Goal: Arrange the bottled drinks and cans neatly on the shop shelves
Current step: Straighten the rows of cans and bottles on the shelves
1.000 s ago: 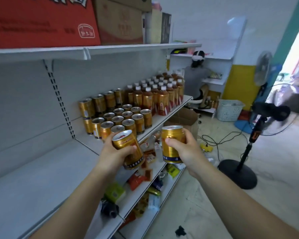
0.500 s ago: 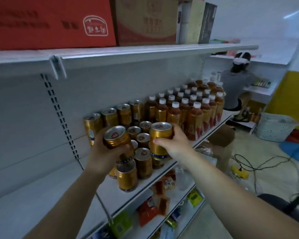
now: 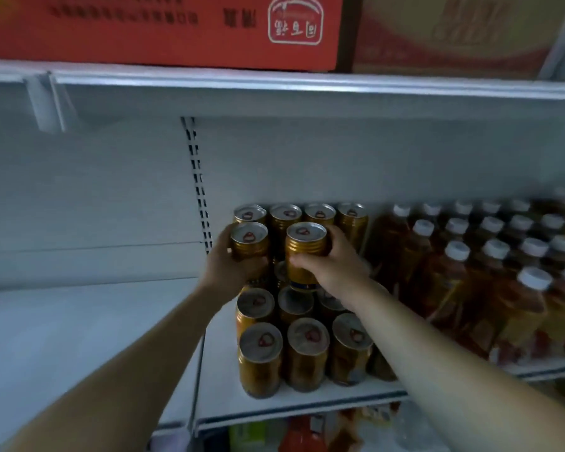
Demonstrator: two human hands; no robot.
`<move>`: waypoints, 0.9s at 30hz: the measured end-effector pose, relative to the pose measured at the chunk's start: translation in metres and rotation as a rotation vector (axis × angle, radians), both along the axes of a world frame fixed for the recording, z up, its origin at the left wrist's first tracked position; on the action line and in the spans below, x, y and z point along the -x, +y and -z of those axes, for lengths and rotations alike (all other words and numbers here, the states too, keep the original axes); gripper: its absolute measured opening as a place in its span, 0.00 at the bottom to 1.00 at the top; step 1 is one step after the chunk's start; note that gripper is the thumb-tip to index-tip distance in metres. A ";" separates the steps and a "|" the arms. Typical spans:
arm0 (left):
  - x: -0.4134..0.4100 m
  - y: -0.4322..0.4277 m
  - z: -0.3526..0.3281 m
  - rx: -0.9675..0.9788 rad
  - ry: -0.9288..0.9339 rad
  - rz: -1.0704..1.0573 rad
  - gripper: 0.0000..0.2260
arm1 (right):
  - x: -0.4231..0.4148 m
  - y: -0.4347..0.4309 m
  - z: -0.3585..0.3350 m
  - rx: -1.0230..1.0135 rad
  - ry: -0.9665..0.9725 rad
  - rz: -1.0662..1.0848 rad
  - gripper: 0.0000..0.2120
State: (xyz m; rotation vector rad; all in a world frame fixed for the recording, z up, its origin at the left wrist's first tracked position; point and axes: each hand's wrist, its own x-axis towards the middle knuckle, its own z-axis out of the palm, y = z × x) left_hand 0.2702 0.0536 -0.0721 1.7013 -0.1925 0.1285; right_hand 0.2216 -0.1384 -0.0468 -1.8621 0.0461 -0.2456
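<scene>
A: So, how far along?
B: Partway, I'd judge: bottles (image 3: 454,288) fill the right end of the shelf (image 3: 291,409). Left hand (image 3: 229,269) fingers grip 1 can (image 3: 250,243), right hand (image 3: 333,265) fingers a 2nd can (image 3: 305,249), both above lower cans (image 3: 307,353) by its back edge.
</scene>
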 end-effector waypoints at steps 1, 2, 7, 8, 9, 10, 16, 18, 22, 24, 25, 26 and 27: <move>0.002 -0.004 0.002 -0.016 -0.018 -0.003 0.32 | -0.004 -0.002 0.001 -0.001 -0.001 -0.020 0.21; 0.004 -0.007 0.003 -0.033 -0.039 -0.009 0.33 | -0.008 -0.003 0.001 -0.005 -0.013 -0.036 0.21; 0.008 -0.012 0.010 -0.096 -0.054 -0.035 0.35 | -0.026 0.001 0.011 0.038 -0.080 -0.082 0.25; 0.008 -0.011 0.011 -0.097 -0.043 -0.026 0.35 | -0.028 0.002 0.015 0.071 -0.062 -0.074 0.27; 0.007 -0.011 0.012 -0.097 -0.032 -0.016 0.35 | -0.030 0.003 0.019 0.098 -0.046 -0.067 0.30; 0.007 -0.010 0.013 -0.093 -0.021 -0.004 0.35 | -0.032 0.003 0.022 0.115 -0.042 -0.063 0.32; 0.005 -0.010 0.016 -0.109 0.040 0.029 0.36 | -0.036 0.001 0.035 0.198 -0.055 -0.075 0.41; 0.008 -0.012 0.013 -0.152 0.081 0.028 0.36 | -0.037 -0.001 0.032 0.250 -0.035 -0.086 0.41; 0.010 -0.006 -0.003 -0.284 0.165 0.089 0.38 | -0.041 -0.006 0.013 0.482 -0.009 -0.115 0.41; 0.010 0.004 -0.016 -0.383 0.194 0.133 0.38 | -0.040 -0.007 -0.002 0.627 -0.080 -0.106 0.42; 0.011 0.009 -0.023 -0.423 0.219 0.148 0.36 | -0.040 -0.006 -0.010 0.685 -0.131 -0.103 0.41; 0.012 0.015 -0.029 -0.454 0.234 0.163 0.31 | -0.040 -0.005 -0.020 0.744 -0.171 -0.107 0.40; 0.015 0.022 -0.034 -0.500 0.242 0.181 0.26 | -0.041 -0.002 -0.029 0.802 -0.185 -0.119 0.40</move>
